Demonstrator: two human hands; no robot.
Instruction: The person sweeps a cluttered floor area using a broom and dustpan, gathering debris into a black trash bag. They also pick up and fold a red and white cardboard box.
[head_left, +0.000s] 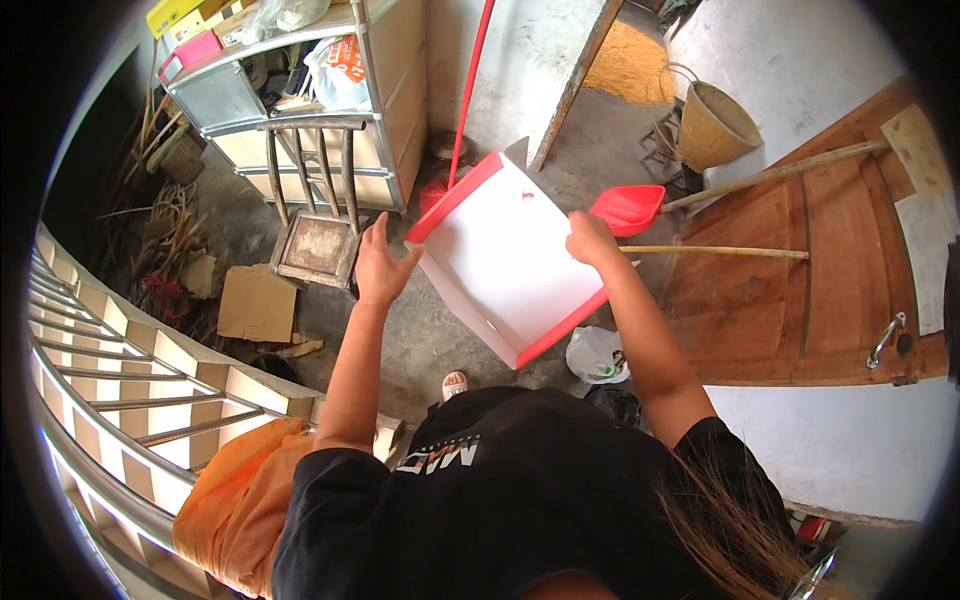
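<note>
A shallow open box (499, 251), white inside with red rims on two sides, is tilted in front of me. My right hand (590, 238) grips its right edge, fingers closed on the wall. At the box's left corner is my left hand (384, 262), its fingers spread and the thumb close to the corner; whether the thumb touches it I cannot tell. Just beyond my right hand is a red plastic scoop (628, 210) on a wooden handle. The outer underside of the box is hidden.
A wooden chair (315, 240) stands left, before a shelf cabinet (300, 135). Cardboard (257, 304) and firewood lie on the floor. A white plastic bag (595, 354) sits below the box. A wooden door (847, 285) is right; a stair railing (124, 371) curves left. A basket (716, 127) stands behind.
</note>
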